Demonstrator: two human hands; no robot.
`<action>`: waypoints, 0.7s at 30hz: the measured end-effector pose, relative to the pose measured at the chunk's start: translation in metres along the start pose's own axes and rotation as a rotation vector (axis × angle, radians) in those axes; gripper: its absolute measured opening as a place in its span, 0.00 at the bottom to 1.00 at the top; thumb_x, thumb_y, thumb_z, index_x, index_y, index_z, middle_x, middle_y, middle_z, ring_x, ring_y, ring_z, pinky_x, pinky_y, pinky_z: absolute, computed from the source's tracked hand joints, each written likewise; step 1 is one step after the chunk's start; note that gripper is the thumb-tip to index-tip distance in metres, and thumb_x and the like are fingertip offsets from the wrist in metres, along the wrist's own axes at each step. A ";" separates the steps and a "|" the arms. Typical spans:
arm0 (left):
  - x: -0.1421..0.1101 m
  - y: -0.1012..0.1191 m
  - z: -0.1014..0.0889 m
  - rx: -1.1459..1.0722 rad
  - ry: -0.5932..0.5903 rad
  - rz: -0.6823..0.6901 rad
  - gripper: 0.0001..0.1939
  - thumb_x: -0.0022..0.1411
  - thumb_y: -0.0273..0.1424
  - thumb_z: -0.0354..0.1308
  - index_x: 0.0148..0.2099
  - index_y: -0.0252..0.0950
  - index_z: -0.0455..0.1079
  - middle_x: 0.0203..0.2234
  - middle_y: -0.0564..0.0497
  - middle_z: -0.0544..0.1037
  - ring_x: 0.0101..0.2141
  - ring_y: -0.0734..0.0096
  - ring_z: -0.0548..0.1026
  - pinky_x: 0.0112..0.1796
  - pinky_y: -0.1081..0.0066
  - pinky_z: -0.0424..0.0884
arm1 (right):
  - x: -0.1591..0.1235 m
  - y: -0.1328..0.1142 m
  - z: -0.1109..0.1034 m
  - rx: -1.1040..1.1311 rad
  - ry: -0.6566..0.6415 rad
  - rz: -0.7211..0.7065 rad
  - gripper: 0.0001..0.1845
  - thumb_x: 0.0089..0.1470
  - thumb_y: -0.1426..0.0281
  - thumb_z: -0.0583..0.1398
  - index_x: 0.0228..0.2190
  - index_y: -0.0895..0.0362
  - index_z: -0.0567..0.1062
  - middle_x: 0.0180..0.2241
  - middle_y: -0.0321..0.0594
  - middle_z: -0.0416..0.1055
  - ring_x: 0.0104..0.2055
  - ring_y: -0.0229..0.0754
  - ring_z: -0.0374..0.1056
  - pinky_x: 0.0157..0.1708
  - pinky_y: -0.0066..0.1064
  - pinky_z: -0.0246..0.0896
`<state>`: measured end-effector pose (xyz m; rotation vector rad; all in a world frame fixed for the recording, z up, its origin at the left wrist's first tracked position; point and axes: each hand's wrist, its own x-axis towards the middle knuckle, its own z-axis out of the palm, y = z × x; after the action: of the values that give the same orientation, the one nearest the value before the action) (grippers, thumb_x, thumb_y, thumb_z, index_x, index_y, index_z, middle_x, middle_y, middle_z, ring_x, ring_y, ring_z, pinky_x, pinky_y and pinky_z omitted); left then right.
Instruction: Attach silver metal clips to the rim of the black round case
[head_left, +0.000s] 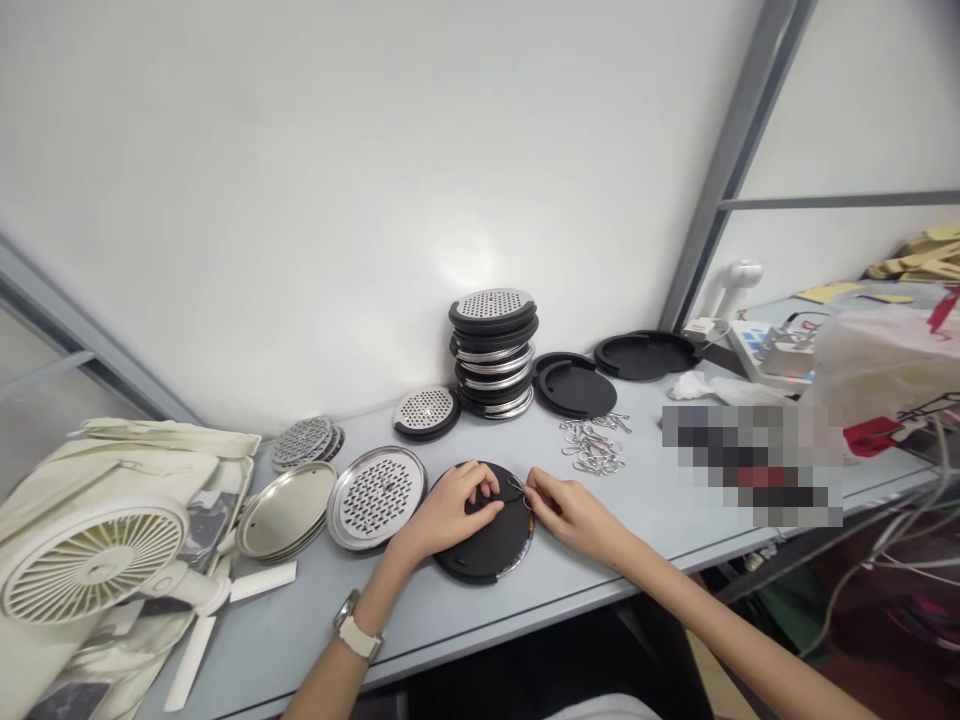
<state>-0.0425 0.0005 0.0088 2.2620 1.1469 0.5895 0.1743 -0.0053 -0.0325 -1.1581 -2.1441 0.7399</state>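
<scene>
A round black disc (480, 545) lies on the table in front of me, with a shiny curved strip along its lower right edge. My left hand (459, 508) rests on top of it, fingers bent at the far side and thumb stretched apart across the surface. At the disc's right rim, my right hand (555, 505) pinches a small metal wire clip (517, 484) between thumb and fingers. The clip's loop points toward the disc; whether it is hooked in, I cannot tell. Similar clips (594, 446) lie in a loose pile beyond my right hand.
A tall stack of perforated discs (495, 350) stands by the wall. Left of my hands are a grater-like metal disc (379, 498), plain metal discs (289, 510) and a white fan (97, 560). Black trays (577, 388) sit behind the clips. Plastic bags (885, 350) crowd the right.
</scene>
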 end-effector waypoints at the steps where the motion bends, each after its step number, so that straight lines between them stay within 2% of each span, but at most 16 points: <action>1: 0.000 0.000 0.000 -0.005 -0.002 0.002 0.04 0.62 0.32 0.55 0.39 0.39 0.65 0.33 0.55 0.69 0.33 0.72 0.66 0.39 0.70 0.62 | 0.000 0.000 0.000 -0.007 -0.004 0.001 0.10 0.62 0.68 0.47 0.27 0.53 0.56 0.18 0.26 0.53 0.19 0.34 0.51 0.23 0.25 0.45; 7: 0.001 -0.003 0.000 -0.035 0.000 0.006 0.05 0.62 0.34 0.55 0.39 0.38 0.66 0.34 0.53 0.69 0.33 0.71 0.67 0.39 0.70 0.63 | -0.001 -0.002 -0.002 -0.029 -0.013 -0.011 0.08 0.58 0.71 0.50 0.26 0.54 0.58 0.19 0.27 0.57 0.20 0.33 0.53 0.23 0.24 0.45; 21: 0.000 -0.002 -0.001 -0.056 -0.004 0.002 0.05 0.61 0.33 0.56 0.39 0.38 0.66 0.34 0.54 0.69 0.33 0.72 0.66 0.38 0.71 0.64 | -0.002 -0.003 -0.002 -0.042 -0.025 -0.017 0.09 0.56 0.71 0.51 0.24 0.54 0.59 0.19 0.28 0.59 0.21 0.33 0.53 0.23 0.24 0.46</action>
<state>-0.0440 0.0020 0.0084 2.2157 1.1125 0.6098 0.1751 -0.0078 -0.0297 -1.1561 -2.1974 0.7088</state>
